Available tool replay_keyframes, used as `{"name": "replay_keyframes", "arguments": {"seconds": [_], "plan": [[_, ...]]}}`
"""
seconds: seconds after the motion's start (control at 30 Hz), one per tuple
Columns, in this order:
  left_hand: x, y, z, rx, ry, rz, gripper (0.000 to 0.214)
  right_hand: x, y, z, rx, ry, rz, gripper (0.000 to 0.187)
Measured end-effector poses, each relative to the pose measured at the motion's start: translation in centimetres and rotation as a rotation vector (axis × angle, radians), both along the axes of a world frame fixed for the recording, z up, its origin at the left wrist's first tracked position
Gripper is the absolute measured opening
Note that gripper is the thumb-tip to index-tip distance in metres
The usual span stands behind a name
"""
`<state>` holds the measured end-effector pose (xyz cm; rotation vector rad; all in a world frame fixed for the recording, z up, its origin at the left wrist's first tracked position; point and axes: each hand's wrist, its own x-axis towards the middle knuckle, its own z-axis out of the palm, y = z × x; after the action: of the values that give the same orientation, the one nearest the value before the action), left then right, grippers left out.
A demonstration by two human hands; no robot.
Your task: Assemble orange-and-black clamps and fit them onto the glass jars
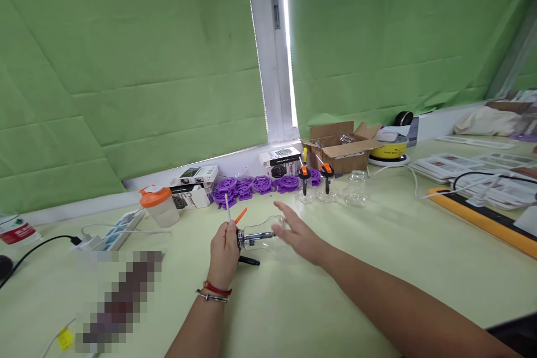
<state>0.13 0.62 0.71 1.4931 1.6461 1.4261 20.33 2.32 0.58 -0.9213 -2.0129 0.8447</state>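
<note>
A clear waisted bottle point(264, 239) with a dark tube inside lies sideways above the table, its top toward the left. My left hand point(223, 249) is closed around the bottle's black top; an orange lever point(240, 216), a thin pale stick point(227, 207) and a black handle point(249, 260) stick out beside it. At the bottle's wide end is my right hand point(300, 238), fingers stretched out and apart. Whether its fingers touch the bottle I cannot tell. Farther back stand two similar bottles with orange-and-black tops point(305, 172) and a clear bottle without a top point(356, 189).
Purple plastic parts point(260, 184) lie along the wall between printed boxes point(191, 196). An open cardboard box point(339, 151) stands at the back right. On the left are an orange-lidded cup point(158, 206) and a power strip point(123, 229); an orange-and-black bar point(482, 218) lies right.
</note>
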Motion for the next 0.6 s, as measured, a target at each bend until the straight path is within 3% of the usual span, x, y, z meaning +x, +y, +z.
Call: {"name": "replay_keyframes", "arguments": {"seconds": [0.07, 0.1, 0.13, 0.2, 0.3, 0.4, 0.5, 0.6], "plan": [[0.0, 0.0, -0.1, 0.062, 0.092, -0.006, 0.036, 0.1, 0.2, -0.3, -0.296, 0.020, 0.048, 0.059], [0.1, 0.1, -0.2, 0.060, 0.101, -0.009, 0.035, 0.3, 0.3, -0.3, -0.317, 0.009, 0.078, 0.059], [0.2, 0.1, -0.2, 0.033, 0.071, -0.010, 0.036, 0.5, 0.4, -0.3, -0.235, -0.016, 0.096, 0.061], [0.5, 0.1, -0.1, -0.072, -0.073, -0.023, 0.038, 0.9, 0.4, 0.0, 0.154, -0.096, 0.091, 0.064], [0.6, 0.1, 0.2, -0.197, -0.303, -0.068, 0.039, 1.0, 0.2, 0.6, 0.789, -0.273, 0.111, 0.043], [0.1, 0.1, 0.5, -0.273, -0.429, -0.090, 0.038, 1.0, 0.1, 0.9, 1.162, -0.385, 0.116, 0.028], [-0.8, 0.2, 0.9, -0.309, -0.474, -0.024, 0.039, 1.6, 0.4, 1.1, 1.236, -0.369, 0.048, 0.027], [-1.4, 0.2, 1.2, -0.138, -0.349, 0.067, 0.042, 3.3, 1.4, 1.4, 1.066, -0.256, -0.110, 0.033]]}}
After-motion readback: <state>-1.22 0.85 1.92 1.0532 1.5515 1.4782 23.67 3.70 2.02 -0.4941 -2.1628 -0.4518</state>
